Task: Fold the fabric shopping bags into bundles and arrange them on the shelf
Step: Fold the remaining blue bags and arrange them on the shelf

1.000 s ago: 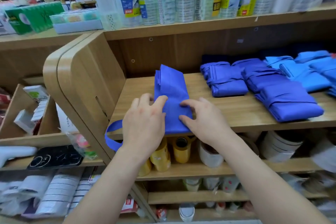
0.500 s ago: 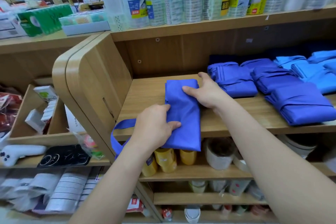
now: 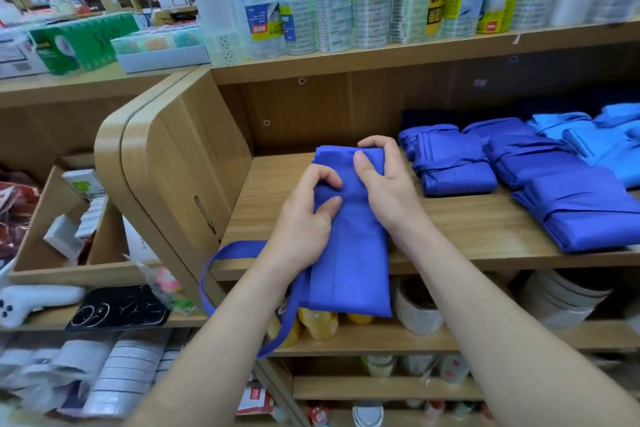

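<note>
Fabric bag (image 3: 349,263) lies lengthwise away from the person across the shelf (image 3: 467,229) edge; left hand (image 3: 301,218) and right hand (image 3: 384,184) both grip its far fold.

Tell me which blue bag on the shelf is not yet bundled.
The bag gripped by the left hand and right hand: its handle hangs loose, while the other bundles lie strapped to its right.

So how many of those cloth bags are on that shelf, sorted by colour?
Royal blue bag, half folded, gripped by the left hand and right hand: 1
Royal blue folded bundles: 4
Light blue folded bundles: at least 3, as the picture's edge cuts them off
Total: at least 8
</note>
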